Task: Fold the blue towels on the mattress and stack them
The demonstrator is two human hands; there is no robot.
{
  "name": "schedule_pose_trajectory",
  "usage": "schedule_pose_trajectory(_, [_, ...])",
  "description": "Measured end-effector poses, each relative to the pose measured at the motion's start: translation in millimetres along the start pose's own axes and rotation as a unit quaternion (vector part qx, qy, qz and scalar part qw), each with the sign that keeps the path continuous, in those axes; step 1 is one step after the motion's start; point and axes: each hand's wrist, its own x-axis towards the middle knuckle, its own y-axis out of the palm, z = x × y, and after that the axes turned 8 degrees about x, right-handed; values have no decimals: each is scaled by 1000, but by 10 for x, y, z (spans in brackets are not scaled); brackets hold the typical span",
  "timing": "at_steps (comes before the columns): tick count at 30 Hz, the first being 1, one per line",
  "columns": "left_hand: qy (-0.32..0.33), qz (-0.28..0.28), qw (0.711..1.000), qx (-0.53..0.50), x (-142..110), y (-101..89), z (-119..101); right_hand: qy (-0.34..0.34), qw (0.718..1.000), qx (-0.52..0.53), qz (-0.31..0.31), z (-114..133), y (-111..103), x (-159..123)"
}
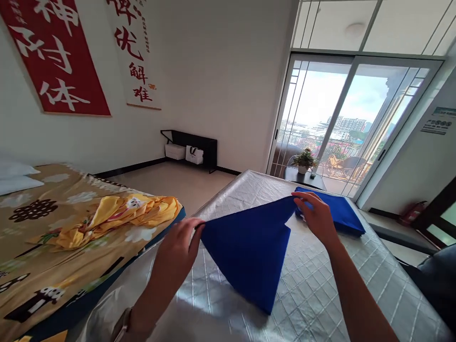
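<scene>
A blue cloth [249, 247] hangs between my two hands above a silver quilted surface, its upper edge slanting up toward the right. My left hand [181, 242] pinches its left corner between thumb and fingers. At the upper right corner my right hand [315, 211] pinches the cloth too. The lower tip of the cloth droops down toward the silver quilted cover [309, 285]. Just behind my right hand lies a flat stack of folded blue cloth [342, 213], partly hidden by that hand.
To the left stands a bed with a patterned brown cover [117, 266] and a crumpled yellow cloth [131, 213]. A black bench [210, 148] is by the far wall. Beyond the silver cover, a small table bears a potted plant [304, 161] before glass sliding doors [320, 104].
</scene>
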Motion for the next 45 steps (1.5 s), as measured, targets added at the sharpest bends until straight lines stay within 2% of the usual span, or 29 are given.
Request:
schedule_pose_trajectory(4, [53, -25, 998, -7, 493, -284, -549, 34, 994, -35, -100, 255, -638, -219])
schedule_pose_trajectory(8, [121, -52, 991, 4, 846, -398, -966, 80, 983, -15, -167, 397, -1044, -372])
schedule_pose_trajectory(11, [142, -43, 989, 3, 1030, -392, -1148, 104, 976, -10, -193, 470, -1253, -425])
schedule_pose_trajectory(16, [154, -13, 988, -9, 1164, -300, -1278, 124, 969, -27, -213, 545, -1504, -479])
schedule_pose_trajectory(20, [134, 0, 991, -21, 1155, -287, -1358, 131, 964, -41, -226, 579, -1589, -524])
schedule_pose_trajectory(27, [97, -3, 994, -55, 1153, -385, -1544, 171, 952, -47, -249, 652, -1586, -529])
schedule_pose_trajectory(32, [111, 21, 989, -95, 1095, -519, -1710, 128, 936, -23, -328, 542, -1630, -516])
schedule_pose_trajectory(35, [150, 74, 970, -178, 978, -614, -1852, 107, 912, -36, -394, 470, -1658, -502])
schedule_pose_trajectory(38, [191, 135, 934, -270, 848, -681, -2009, 80, 893, -54, -440, 404, -1649, -469])
schedule_pose_trajectory(42, [242, 186, 884, -355, 773, -699, -2159, 17, 885, -55, -461, 242, -1589, -390])
schedule_pose_trajectory(45, [246, 192, 882, -352, 773, -649, -2152, 10, 888, -43, -458, 48, -1512, -312])
